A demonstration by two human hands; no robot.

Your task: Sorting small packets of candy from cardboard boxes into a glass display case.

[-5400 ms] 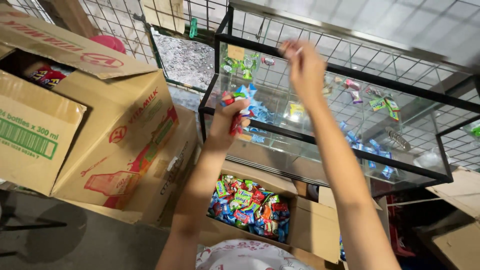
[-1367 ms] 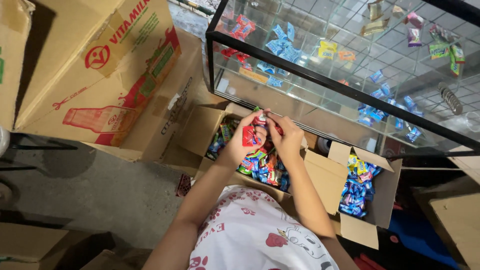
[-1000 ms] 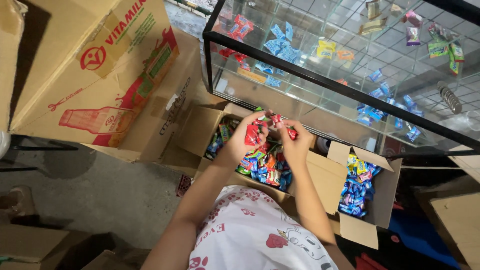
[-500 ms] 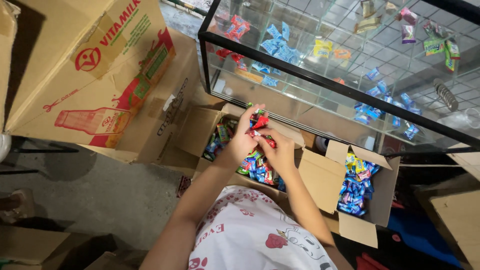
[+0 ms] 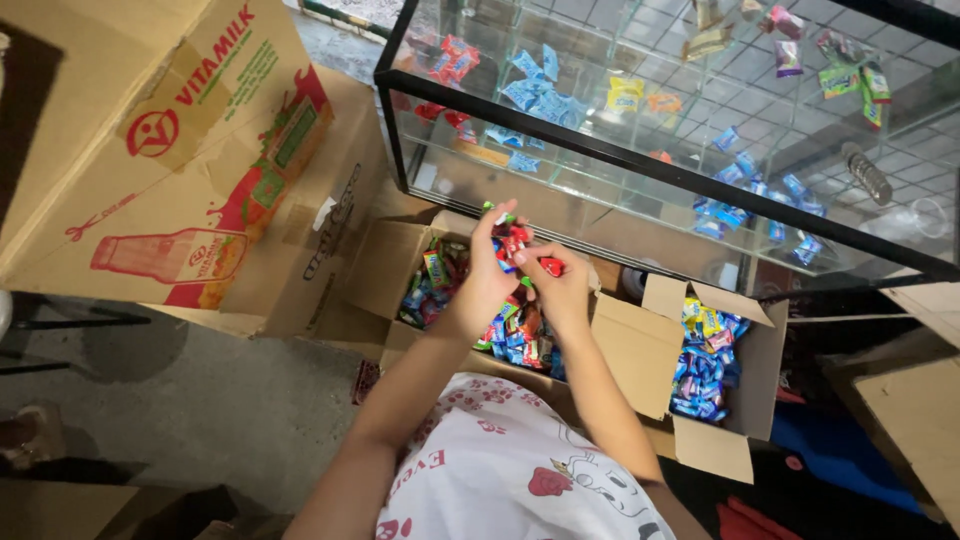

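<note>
Both hands work above an open cardboard box [image 5: 385,275] packed with colourful wrapped candies [image 5: 512,335]: the left hand [image 5: 487,280] clenches a bunch of red packets [image 5: 510,240], the right hand [image 5: 560,290] pinches one red packet [image 5: 551,266]. To the right, a second carton [image 5: 640,350] holds blue sweets [image 5: 705,360]; beyond, a glass display case [image 5: 650,170] holds scattered candies.

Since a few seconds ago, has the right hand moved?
Yes. It was reaching up over the glass case; now the right hand is down below the case's front edge, beside the left hand, over the open box of sweets.
</note>
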